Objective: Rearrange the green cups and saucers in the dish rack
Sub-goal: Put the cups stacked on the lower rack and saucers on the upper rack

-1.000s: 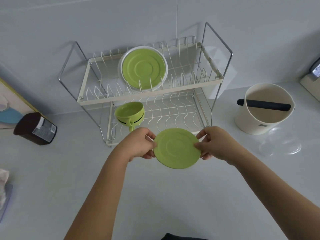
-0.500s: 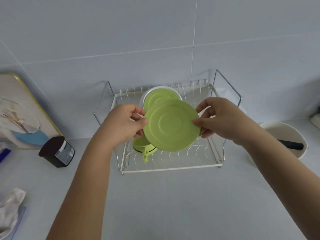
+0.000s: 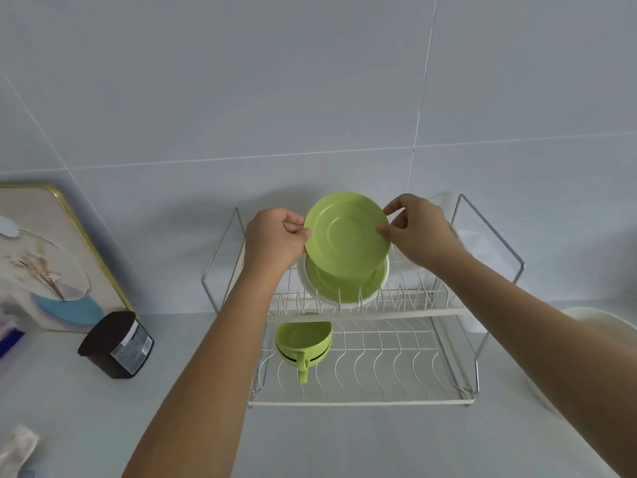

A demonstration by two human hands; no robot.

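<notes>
I hold a green saucer [image 3: 346, 234] upright by its rim, my left hand [image 3: 275, 239] pinching its left edge and my right hand [image 3: 418, 232] its right edge. It hangs just above the upper tier of the two-tier wire dish rack [image 3: 444, 310]. Right behind and below it, a second green saucer [image 3: 344, 288] stands in the upper tier's slots against a white plate [image 3: 305, 281]. On the lower tier at the left sit two stacked green cups [image 3: 303, 341] with handles pointing toward me.
A dark jar [image 3: 115, 345] with a label stands on the counter left of the rack, and a framed picture [image 3: 44, 260] leans on the wall behind it. A white container's rim [image 3: 599, 326] shows at the right edge. A cloth [image 3: 15, 450] lies at the bottom left.
Both hands lifted the saucer from low over the counter in front of the rack up to the upper tier, tilting it upright in front of the standing saucer.
</notes>
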